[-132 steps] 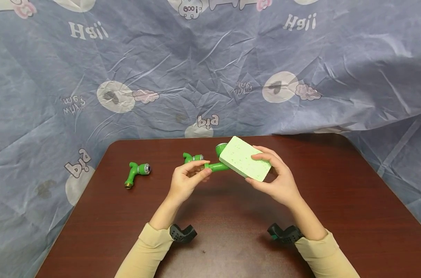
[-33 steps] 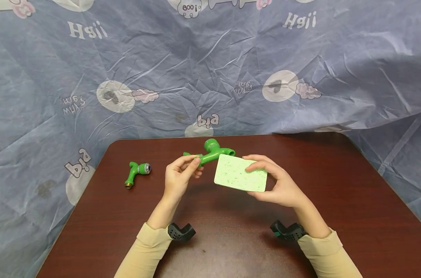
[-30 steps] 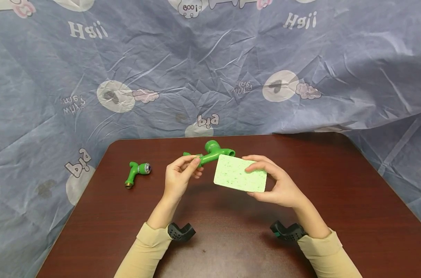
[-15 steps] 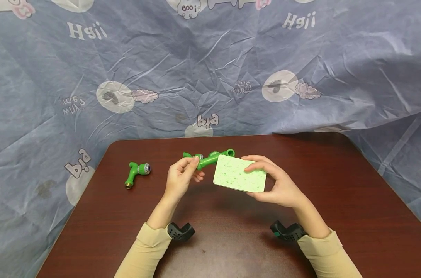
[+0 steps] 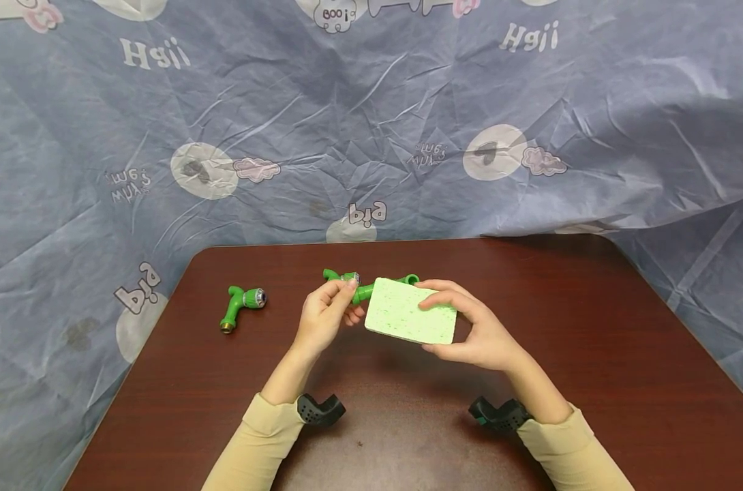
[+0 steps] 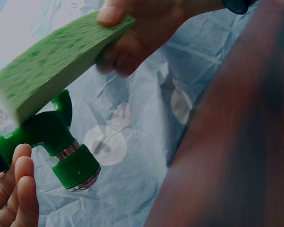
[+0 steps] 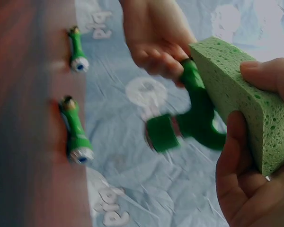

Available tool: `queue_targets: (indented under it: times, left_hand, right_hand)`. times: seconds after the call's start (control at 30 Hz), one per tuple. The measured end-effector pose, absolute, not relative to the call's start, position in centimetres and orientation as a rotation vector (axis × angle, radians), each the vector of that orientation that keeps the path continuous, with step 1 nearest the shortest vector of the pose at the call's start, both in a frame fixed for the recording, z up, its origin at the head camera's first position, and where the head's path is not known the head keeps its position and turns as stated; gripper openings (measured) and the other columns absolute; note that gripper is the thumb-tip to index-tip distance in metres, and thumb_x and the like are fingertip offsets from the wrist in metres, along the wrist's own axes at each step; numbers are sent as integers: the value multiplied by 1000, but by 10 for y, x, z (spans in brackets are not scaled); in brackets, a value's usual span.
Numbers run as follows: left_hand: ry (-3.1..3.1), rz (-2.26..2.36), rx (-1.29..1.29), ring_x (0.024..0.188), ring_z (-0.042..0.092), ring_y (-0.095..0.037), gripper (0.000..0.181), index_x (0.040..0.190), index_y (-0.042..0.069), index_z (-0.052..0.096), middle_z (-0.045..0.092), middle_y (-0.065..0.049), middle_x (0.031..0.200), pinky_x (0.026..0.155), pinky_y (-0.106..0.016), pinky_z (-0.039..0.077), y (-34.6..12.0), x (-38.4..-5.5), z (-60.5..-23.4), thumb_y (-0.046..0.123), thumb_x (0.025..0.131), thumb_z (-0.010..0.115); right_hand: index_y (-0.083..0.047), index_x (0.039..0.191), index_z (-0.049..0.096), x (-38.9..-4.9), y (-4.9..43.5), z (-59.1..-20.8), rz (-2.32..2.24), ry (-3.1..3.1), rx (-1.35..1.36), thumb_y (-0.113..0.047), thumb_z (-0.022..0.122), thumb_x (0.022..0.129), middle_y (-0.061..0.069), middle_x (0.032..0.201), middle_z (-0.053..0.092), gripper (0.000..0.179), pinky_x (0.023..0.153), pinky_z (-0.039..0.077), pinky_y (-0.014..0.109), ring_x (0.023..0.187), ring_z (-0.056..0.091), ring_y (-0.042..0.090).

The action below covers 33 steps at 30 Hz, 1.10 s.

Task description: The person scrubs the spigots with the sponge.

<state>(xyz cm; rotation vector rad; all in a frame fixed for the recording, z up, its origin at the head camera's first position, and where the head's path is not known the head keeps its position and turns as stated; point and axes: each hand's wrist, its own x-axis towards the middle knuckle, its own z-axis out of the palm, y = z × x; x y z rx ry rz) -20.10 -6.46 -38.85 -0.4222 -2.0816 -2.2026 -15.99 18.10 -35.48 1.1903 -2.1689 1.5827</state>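
Observation:
My left hand (image 5: 322, 317) pinches a green tap (image 5: 363, 294) by its threaded end, above the table. A light green sponge (image 5: 408, 314) is gripped in my right hand (image 5: 478, 334), thumb and fingers on opposite sides. In the head view the sponge covers most of the tap; only the end by my left fingers and the spout tip show. The left wrist view has the sponge (image 6: 61, 61) lying along the top of the tap body (image 6: 47, 127), with the ribbed knob pointing down. From the right wrist, the tap (image 7: 199, 113) appears against the sponge's broad face.
Two similar green taps lie on the dark brown table (image 5: 531, 409): one tap (image 5: 239, 305) at the left, another tap (image 5: 341, 276) behind my left hand and partly hidden. A patterned grey-blue cloth (image 5: 371, 136) hangs behind the table.
The held tap has turned, its knob going from pointing up to hidden behind the sponge. My right hand has shifted the sponge left across the tap. Both taps on the table stay put.

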Motion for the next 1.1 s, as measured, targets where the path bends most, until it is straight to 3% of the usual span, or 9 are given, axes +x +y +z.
queue_targets:
  times: [0.17,0.4,0.67,0.93,1.1]
  left_hand:
    - [-2043,-2179,-458,50,54,-13,26,85,-8,59,58,-6,60,48,-22,48,-63,-202,-394,15,96,55]
    - [-1986,-2214,-454,52,58,-12,23,91,-10,59,61,-10,61,49,-22,49,-67,-199,-385,12,97,53]
    - [-2000,-2189,-482,51,55,-13,24,88,-11,59,59,-12,62,49,-24,49,-61,-200,-391,12,95,56]
    - [-1935,-2221,-478,52,59,-12,23,92,-10,59,62,-7,61,50,-22,50,-66,-200,-389,13,96,55]
    - [-1948,-2247,-472,52,57,-15,21,92,-10,59,60,-18,64,50,-24,50,-64,-200,-390,10,95,55]
  right_hand:
    - [0,105,58,-159,178,-355,1567,-2211,1189,15,78,61,22,127,48,50,79,47,22,119,45,21]
    - [2,104,59,-162,189,-351,1527,-2110,1206,19,77,56,27,122,50,54,79,45,21,112,49,22]
    - [0,105,58,-159,179,-354,1521,-2203,1237,14,78,62,22,126,49,49,82,46,23,117,46,22]
    - [2,103,60,-162,191,-349,1521,-2107,1191,20,76,55,26,122,50,54,83,43,21,114,48,23]
    - [2,104,59,-158,180,-352,1536,-2155,1189,16,78,59,25,124,49,51,83,45,22,115,47,22]
